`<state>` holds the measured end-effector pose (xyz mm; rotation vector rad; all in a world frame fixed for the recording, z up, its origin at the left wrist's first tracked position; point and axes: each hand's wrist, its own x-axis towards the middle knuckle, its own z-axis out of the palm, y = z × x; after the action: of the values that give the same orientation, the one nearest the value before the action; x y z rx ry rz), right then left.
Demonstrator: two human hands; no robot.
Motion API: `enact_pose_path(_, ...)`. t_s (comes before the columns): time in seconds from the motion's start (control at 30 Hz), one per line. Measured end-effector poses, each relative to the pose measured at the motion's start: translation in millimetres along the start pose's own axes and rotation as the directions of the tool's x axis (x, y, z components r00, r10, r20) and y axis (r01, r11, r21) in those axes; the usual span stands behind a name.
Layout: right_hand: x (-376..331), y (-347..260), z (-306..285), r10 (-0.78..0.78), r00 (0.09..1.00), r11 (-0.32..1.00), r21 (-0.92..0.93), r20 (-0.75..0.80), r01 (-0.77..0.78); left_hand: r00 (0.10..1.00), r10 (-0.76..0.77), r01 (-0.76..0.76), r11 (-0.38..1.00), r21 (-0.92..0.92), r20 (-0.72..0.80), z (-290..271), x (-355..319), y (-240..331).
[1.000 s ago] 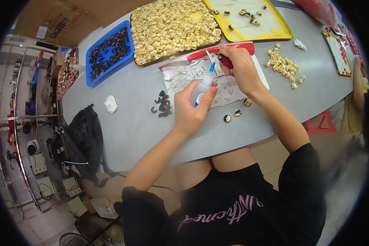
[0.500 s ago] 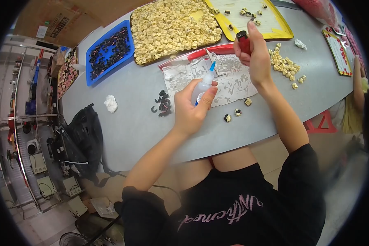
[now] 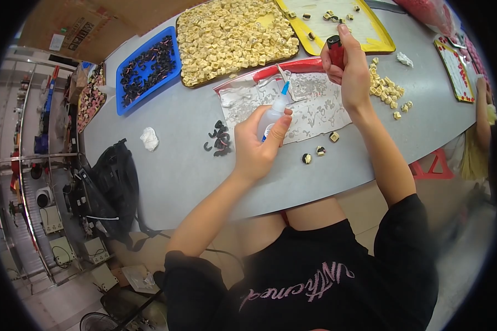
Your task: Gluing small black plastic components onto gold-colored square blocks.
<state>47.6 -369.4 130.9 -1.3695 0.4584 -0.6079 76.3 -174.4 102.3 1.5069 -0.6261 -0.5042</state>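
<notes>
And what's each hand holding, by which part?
Left hand: translucent plastic bottle with blue tip, by its body. Right hand: small red-and-black cylinder, by its red side.

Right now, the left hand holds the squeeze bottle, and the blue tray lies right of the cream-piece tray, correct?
No: the head view shows the blue tray lying left of the cream-piece tray. The left hand does hold the squeeze bottle.
</notes>
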Motion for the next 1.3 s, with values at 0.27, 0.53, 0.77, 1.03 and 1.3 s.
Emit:
enact_pose_path(0.27, 2, -2, -2, -0.005, 1.000, 1.000, 0.028, 0.009, 0.005, 1.000, 0.006, -0.006, 1.000, -0.004, 0.005, 0, 1, 4)
enact_pose_path(0.53, 10, -33, -50, -0.339, 0.941, 0.812, -0.501, 0.011, 0.299, 0.991, 0.115, -0.113, 0.993, -0.025, 0.063, -3, 3, 4)
enact_pose_path(0.77, -21, -4, -179, -0.363, 0.930, 0.187, -0.974, 0.054, 0.129, 0.976, 0.217, -0.215, 0.971, -0.105, 0.005, -1, 5, -5)
enact_pose_path(1.03, -29, 12, -213, -0.353, 0.932, 0.156, -0.977, 0.080, 0.143, 0.984, 0.181, -0.176, 0.965, -0.192, 0.005, -6, 4, 1)
enact_pose_path(1.3, -66, -46, -76, -0.241, 0.950, 0.792, -0.526, 0.197, 0.310, 0.985, 0.109, -0.073, 0.968, -0.240, 0.138, -5, 3, 8)
